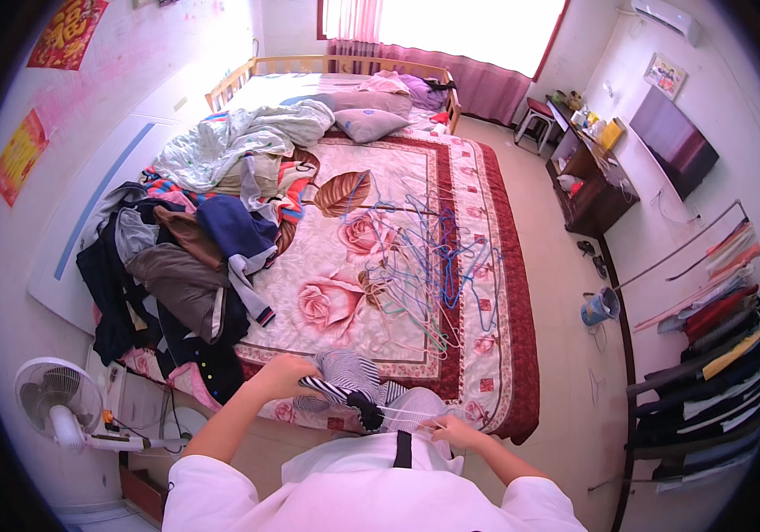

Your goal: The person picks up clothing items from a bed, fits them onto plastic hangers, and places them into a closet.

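Note:
At the near edge of the bed, my left hand (287,376) grips a striped garment (344,371), fingers closed on its dark-and-white striped edge. A black patch of the cloth bunches beside it. My right hand (452,432) is closed on the end of a thin white clothes hanger (408,413), whose other end reaches into the bunched cloth. The garment's lower part hangs in front of me, and its full shape is hidden in folds. Beyond my hands, a tangle of blue, white and green hangers (433,257) lies on the rose-patterned bed cover (327,301).
A large heap of clothes (176,266) covers the bed's left side. A white fan (61,399) stands at the near left. Along the right wall are a loaded clothes rack (708,372), a blue bin (599,308) and a dark desk (606,199). Pillows (371,124) lie at the far end.

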Motion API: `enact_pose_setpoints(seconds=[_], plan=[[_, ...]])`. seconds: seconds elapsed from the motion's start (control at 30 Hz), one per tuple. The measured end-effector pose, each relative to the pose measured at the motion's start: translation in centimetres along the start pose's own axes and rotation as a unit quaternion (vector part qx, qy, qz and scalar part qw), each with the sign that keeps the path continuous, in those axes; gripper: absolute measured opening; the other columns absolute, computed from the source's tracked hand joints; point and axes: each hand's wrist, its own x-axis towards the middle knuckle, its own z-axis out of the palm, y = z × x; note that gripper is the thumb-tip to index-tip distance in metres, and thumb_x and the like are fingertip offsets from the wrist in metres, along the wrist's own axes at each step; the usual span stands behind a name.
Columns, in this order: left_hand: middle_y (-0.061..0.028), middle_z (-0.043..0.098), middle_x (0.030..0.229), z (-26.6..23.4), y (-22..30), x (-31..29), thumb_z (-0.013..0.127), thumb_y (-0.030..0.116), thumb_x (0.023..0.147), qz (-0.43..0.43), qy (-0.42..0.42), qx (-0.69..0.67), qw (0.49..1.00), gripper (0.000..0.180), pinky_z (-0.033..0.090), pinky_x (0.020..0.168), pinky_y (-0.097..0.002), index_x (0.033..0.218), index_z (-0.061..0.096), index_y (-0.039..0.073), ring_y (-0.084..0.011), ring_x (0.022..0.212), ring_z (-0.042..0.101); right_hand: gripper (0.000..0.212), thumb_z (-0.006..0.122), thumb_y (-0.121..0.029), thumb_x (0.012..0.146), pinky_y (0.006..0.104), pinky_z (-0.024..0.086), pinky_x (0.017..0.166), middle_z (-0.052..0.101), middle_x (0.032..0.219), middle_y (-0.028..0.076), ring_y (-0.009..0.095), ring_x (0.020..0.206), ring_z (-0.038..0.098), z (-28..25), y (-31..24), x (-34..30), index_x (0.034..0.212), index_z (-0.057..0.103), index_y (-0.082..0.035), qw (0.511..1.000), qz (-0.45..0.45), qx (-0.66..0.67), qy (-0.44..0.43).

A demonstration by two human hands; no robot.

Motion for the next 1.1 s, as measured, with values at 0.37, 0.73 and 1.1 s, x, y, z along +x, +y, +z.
enact_pose_setpoints(seconds=[0.37,0.73,1.1], plan=[[-0.0156,0.063,0.075,-0.1,-4.5,-1.9,0.069,0.023,0.071,-0.2,0.076,0.076,0.974,0.025,0.047,0.065,-0.0446,0.093,0.067,0.011,-0.0359,0.073,0.061,0.028,0.051,-0.032,0.085,0.0261,0.044,0.06,0.057,0.075,0.0,0.011,0.063,0.053,-5.5,9.0,-3.9,0.093,0.065,-0.009,0.944,0.164,0.285,0.039],[-0.0162,0.063,0.075,6.3,1.1,12.3,0.069,0.019,0.069,-0.064,-0.003,-0.001,0.998,0.028,0.047,0.067,-0.0453,0.095,0.065,0.009,-0.0361,0.072,0.06,0.082,0.073,-0.038,0.074,0.0325,0.039,0.097,0.052,0.126,0.017,0.024,0.116,0.051,-7.2,5.2,18.7,0.134,0.037,0.004,0.914,-0.062,0.057,0.396],[-0.013,0.061,0.106,16.0,-0.7,24.0,0.065,0.018,0.077,-0.149,-0.033,-0.173,0.973,0.029,0.047,0.084,-0.0376,0.103,0.062,0.005,-0.0302,0.1,0.058,0.043,0.05,-0.045,0.085,0.0337,0.044,0.078,0.062,0.106,0.0,0.014,0.09,0.056,-11.9,6.4,22.1,0.115,0.057,-0.015,0.938,0.18,0.296,-0.024]])
